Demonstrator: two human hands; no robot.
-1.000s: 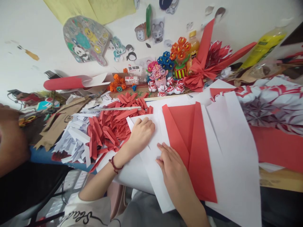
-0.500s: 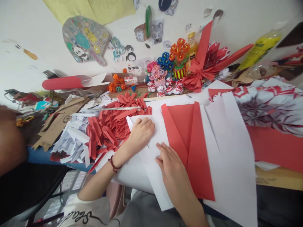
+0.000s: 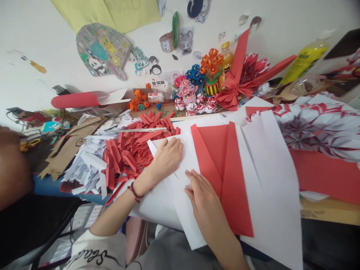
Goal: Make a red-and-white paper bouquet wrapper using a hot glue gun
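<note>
A sheet of white paper (image 3: 180,195) lies at a slant in front of me, its upper left corner folded up. My left hand (image 3: 169,153), with a dark red bracelet at the wrist, has its fingers curled down on the top part of this sheet; the fingertips are hidden. Lower down, my right hand (image 3: 204,200) rests on the same sheet, its fingers stretched out, near the left edge of a folded red paper (image 3: 213,150). That red paper has both sides turned inward and lies on more white sheets (image 3: 275,187).
Left of my hands are piles of folded red paper pieces (image 3: 135,146) and white paper pieces (image 3: 90,159). Bead flowers (image 3: 212,62) and bottles (image 3: 305,60) stand along the wall. A red-and-white folded paper piece (image 3: 317,127) lies to the right. A person's arm (image 3: 14,168) shows far left.
My left hand has shifted very slightly up and left on the white paper. The right hand stays in nearly the same place. The camera view has tilted a little.
</note>
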